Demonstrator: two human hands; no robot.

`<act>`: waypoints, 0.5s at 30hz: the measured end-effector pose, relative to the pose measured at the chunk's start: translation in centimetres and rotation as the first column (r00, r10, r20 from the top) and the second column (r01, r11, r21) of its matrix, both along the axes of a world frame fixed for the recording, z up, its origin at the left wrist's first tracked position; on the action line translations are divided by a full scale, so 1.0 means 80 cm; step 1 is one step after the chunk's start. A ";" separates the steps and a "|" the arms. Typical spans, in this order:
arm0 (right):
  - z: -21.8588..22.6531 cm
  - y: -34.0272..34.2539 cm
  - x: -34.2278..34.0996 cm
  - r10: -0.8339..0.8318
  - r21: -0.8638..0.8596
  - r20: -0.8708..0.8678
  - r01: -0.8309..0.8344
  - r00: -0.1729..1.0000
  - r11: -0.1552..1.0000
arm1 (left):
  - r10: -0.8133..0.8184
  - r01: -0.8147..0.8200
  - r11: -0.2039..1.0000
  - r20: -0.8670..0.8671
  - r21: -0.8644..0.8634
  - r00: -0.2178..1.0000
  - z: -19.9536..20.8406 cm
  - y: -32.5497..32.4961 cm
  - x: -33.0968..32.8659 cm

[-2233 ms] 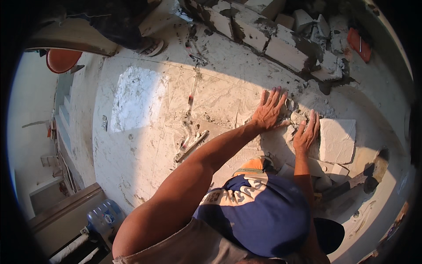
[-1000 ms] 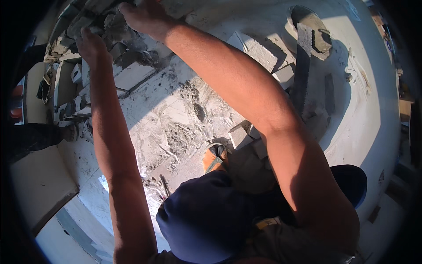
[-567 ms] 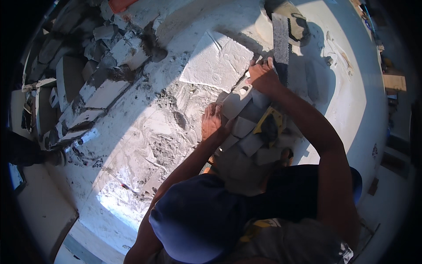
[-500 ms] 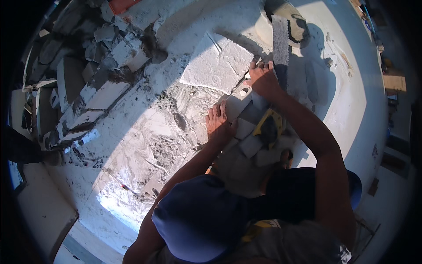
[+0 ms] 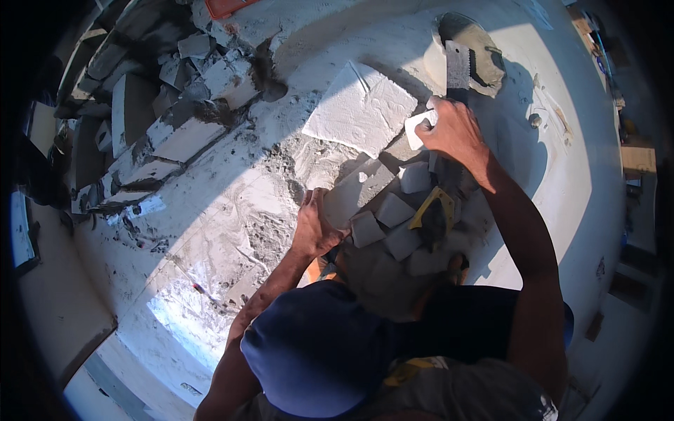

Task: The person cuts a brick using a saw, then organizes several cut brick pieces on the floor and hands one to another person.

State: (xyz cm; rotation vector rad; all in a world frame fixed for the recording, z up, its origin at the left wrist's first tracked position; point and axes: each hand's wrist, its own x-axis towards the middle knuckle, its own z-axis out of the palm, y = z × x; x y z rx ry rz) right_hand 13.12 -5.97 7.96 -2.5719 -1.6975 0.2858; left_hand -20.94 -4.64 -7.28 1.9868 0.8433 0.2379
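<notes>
A long pale block lies in front of me among cut pieces, with a small white crumb on it. My left hand is closed around its near left end. Farther off to the right, my right hand pinches a small white block piece, held apart from the long block. Below that hand and arm lies a hand saw: its toothed blade sticks out beyond the fingers, and its yellow-and-black handle rests near several small blocks. The middle of the saw is partly hidden.
A broad white slab lies beyond the long block. A mortar-caked bucket stands at the far right. Broken blocks and rubble are heaped at left, and rough mortar covers the surface between.
My right hand has moved away from the long block with the small white piece in it. My left hand has come nearer to me and left, and the long block has shifted with it.
</notes>
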 end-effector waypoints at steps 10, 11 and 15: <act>0.045 0.003 -0.044 0.134 0.809 -0.400 0.280 0.907 0.517 | 0.233 -0.266 0.955 0.226 0.130 0.946 0.089 0.070 0.053; 0.038 0.009 -0.051 0.179 0.846 -0.382 0.265 0.907 0.463 | 0.214 -0.263 0.937 0.219 0.231 0.952 0.071 0.087 0.074; -0.046 0.010 -0.057 0.139 0.828 -0.085 -0.007 0.987 0.560 | 0.154 -0.226 0.894 0.209 0.386 0.966 0.033 0.116 0.130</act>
